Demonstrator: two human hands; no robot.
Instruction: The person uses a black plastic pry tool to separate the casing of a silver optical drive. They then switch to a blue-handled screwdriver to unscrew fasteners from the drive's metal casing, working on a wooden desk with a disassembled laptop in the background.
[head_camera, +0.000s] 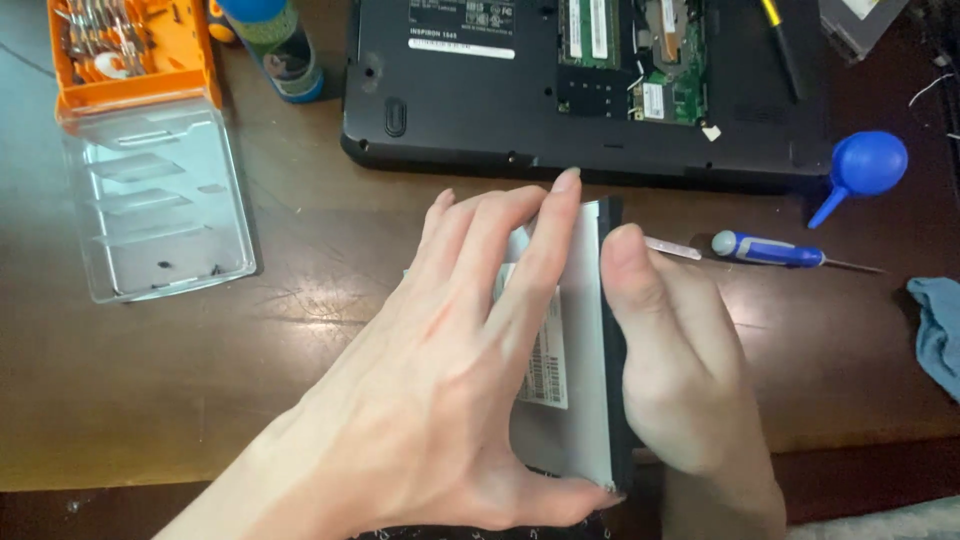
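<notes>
Both hands clamp the flat silver metal optical drive (575, 380) at six o'clock: left hand (450, 380) fingers spread wide on top, right hand (680, 370) gripping its black bezel edge, upturned black laptop (480, 110) at twelve.

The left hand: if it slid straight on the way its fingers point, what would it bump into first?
Probably the near edge of the opened black laptop. The left hand, lying on the silver optical drive, points up-right toward it; only bare wooden table lies between, though depth is unclear.
</notes>
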